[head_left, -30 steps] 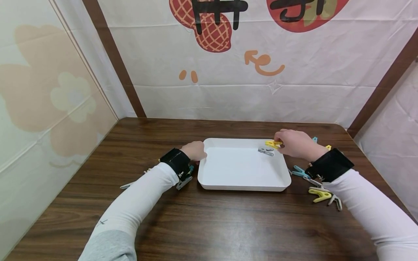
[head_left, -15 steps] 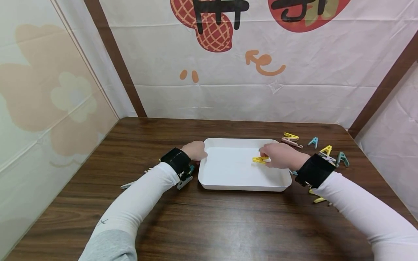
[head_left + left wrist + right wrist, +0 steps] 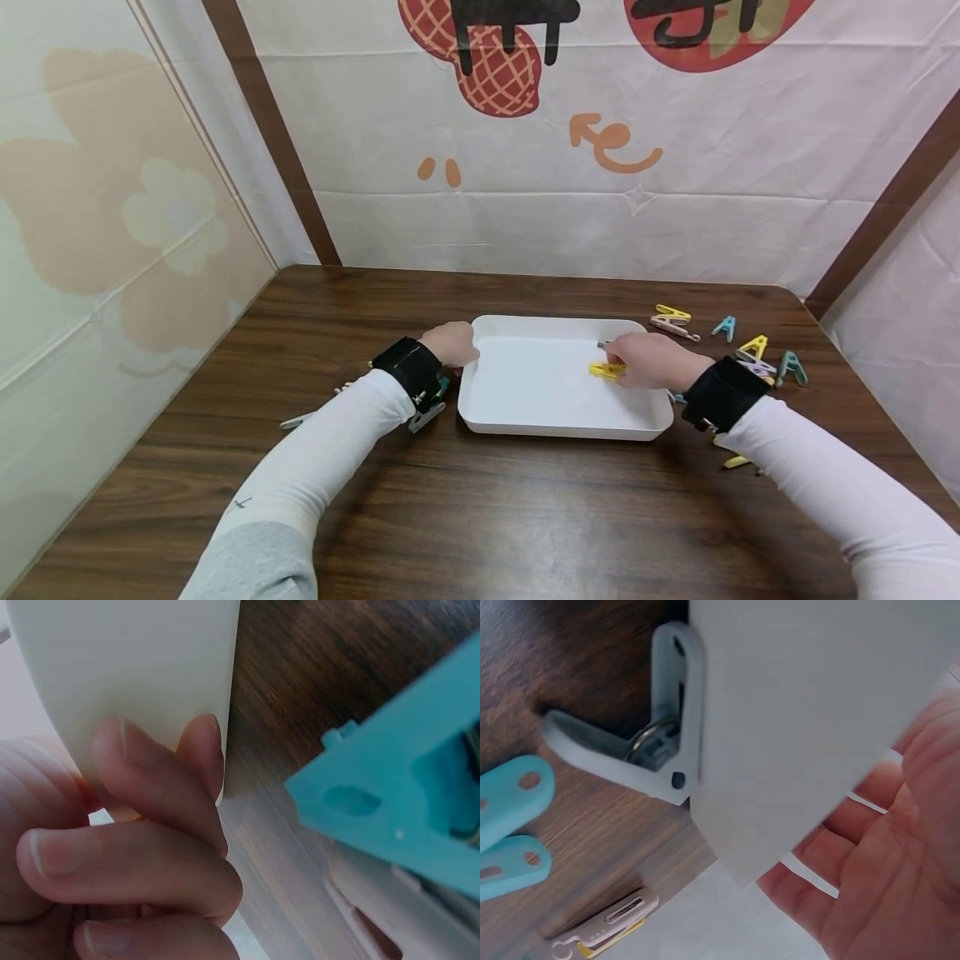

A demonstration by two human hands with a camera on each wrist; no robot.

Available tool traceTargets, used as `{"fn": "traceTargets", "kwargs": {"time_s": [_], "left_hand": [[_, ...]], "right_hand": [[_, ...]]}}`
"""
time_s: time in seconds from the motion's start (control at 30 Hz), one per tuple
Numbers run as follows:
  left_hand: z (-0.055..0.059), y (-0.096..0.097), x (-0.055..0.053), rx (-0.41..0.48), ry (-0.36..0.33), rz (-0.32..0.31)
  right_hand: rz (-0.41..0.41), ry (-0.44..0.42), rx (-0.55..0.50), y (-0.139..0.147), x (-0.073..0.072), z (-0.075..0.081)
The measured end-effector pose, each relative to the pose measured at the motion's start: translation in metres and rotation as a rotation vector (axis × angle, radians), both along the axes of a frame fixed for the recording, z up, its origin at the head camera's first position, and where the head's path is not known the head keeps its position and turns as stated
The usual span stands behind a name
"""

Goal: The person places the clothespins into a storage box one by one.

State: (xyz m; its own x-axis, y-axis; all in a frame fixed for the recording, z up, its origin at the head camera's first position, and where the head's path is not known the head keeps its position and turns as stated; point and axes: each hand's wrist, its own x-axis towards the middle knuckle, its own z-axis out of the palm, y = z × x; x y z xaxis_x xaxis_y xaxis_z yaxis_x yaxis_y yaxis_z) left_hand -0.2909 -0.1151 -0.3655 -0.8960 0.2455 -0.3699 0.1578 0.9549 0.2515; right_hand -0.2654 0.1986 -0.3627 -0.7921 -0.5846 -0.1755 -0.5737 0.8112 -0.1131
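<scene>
A shallow white tray [image 3: 536, 392] lies on the dark wooden table. My left hand [image 3: 452, 343] grips its left wall; in the left wrist view the fingers [image 3: 150, 859] curl around the edge. Over the tray's right half, my right hand [image 3: 652, 361] pinches a yellow clothespin [image 3: 604, 370], close above the tray floor. A grey clothespin [image 3: 602, 344] lies in the tray just behind, mostly covered by that hand. The tray wall hides the right fingertips in the right wrist view.
Several clothespins lie right of the tray, among them a blue one [image 3: 724, 328], a green one [image 3: 791, 367] and a pink one [image 3: 675, 327]. A grey-blue clothespin [image 3: 679, 712] leans at the tray's right wall. Left of the tray is a teal clothespin [image 3: 390, 780].
The right hand has carried the yellow clothespin from above the tray's back right corner down and inward, then stays nearly in place. The left hand keeps its hold on the tray.
</scene>
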Motion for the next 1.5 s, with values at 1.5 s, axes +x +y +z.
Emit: {"fn": "traceTargets", "kwargs": {"time_s": [1.5], "left_hand": [[-0.009, -0.002, -0.005, -0.001, 0.028, -0.015]], "right_hand": [[-0.106, 0.182, -0.110, 0.031, 0.013, 0.021]]}}
